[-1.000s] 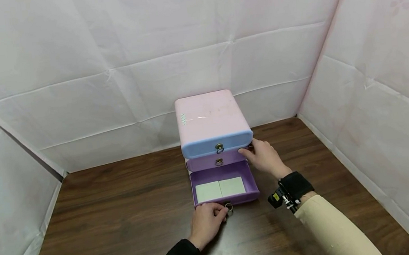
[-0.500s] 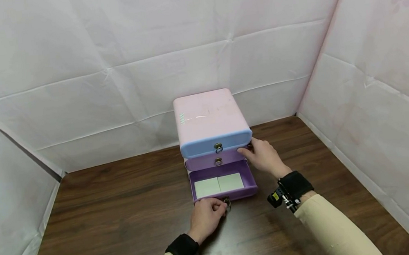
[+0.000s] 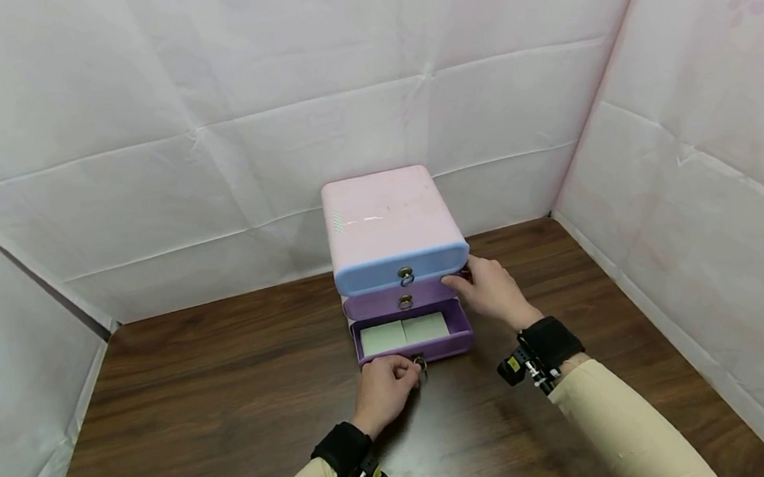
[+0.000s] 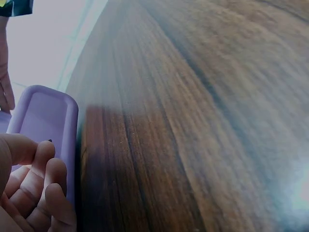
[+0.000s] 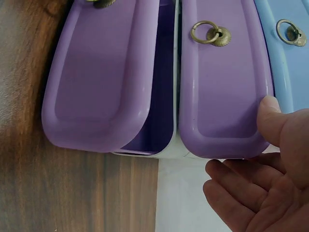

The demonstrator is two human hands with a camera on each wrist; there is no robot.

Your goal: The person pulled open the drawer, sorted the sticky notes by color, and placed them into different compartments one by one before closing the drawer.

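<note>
Fingers of the left hand (image 3: 384, 390) pinch the ring (image 3: 420, 363) on the half-open bottom drawer (image 3: 412, 347), two pale cards (image 3: 403, 333) inside; the right hand (image 3: 492, 291) rests, fingers relaxed, against the cabinet (image 3: 391, 230) on the worktop (image 3: 219, 408)

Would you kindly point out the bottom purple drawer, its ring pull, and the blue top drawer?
bottom purple drawer (image 3: 462, 324): head view, on its right wall.
ring pull (image 3: 420, 363): head view, on the metal ring beside the left hand's fingers.
blue top drawer (image 3: 372, 276): head view, on its front face, left of its ring.
</note>
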